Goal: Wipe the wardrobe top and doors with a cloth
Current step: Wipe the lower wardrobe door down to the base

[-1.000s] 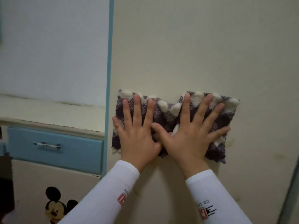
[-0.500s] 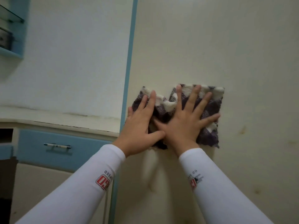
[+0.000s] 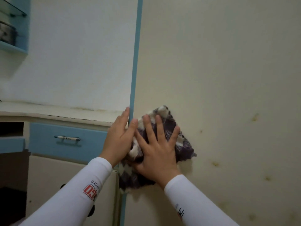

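Cloth (image 3: 184,145) slid left; right hand (image 3: 157,151), left hand (image 3: 118,139) flat.

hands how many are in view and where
2. Left hand at the left edge of the cloth, fingertips reaching the blue trim; right hand spread flat on the cloth against the cream door.

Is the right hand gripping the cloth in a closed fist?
No, the right hand presses the cloth flat against the wardrobe door with fingers spread.
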`<state>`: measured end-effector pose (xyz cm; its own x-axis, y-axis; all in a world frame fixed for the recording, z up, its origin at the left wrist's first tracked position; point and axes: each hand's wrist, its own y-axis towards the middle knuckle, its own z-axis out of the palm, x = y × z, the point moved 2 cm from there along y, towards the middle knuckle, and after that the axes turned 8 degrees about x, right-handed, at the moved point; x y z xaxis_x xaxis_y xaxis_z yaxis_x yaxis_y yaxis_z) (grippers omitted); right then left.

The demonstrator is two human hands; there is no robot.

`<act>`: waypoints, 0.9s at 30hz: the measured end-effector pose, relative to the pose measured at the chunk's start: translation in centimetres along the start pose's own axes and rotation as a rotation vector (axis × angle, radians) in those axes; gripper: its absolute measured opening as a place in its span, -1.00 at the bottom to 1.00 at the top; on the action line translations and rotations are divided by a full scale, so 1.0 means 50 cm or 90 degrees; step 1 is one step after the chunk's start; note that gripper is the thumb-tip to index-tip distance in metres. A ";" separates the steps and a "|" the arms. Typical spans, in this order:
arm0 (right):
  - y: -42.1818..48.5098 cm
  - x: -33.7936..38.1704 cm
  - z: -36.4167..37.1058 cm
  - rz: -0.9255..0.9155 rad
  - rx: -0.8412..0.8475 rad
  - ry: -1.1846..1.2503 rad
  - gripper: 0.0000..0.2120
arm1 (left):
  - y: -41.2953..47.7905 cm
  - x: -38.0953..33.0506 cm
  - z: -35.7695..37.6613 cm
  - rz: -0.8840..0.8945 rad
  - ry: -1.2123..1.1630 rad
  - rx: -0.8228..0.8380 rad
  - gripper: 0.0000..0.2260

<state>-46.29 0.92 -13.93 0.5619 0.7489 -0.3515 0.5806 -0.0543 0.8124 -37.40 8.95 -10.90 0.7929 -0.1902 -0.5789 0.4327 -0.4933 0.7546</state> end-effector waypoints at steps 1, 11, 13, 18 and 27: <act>-0.008 0.005 0.004 -0.010 0.016 -0.008 -0.12 | -0.004 0.005 0.008 -0.004 0.028 -0.003 -0.44; 0.014 -0.087 -0.051 -0.095 0.004 -0.070 -0.20 | 0.009 -0.021 0.055 -0.060 0.072 -0.100 -0.45; 0.008 -0.136 -0.062 -0.070 -0.026 -0.046 -0.21 | 0.011 -0.032 0.071 -0.072 0.034 -0.121 -0.41; -0.038 -0.312 -0.090 0.034 -0.059 -0.043 -0.23 | 0.013 -0.043 0.099 -0.113 -0.008 -0.183 -0.33; -0.179 -0.499 -0.114 0.276 -0.042 0.046 -0.16 | 0.013 -0.049 0.110 -0.154 0.002 -0.229 -0.43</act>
<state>-68.88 -13.52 -9.78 0.7014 0.7102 0.0598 0.2603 -0.3334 0.9062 -41.44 4.43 -10.68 0.6511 -0.1026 -0.7520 0.7279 -0.1960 0.6570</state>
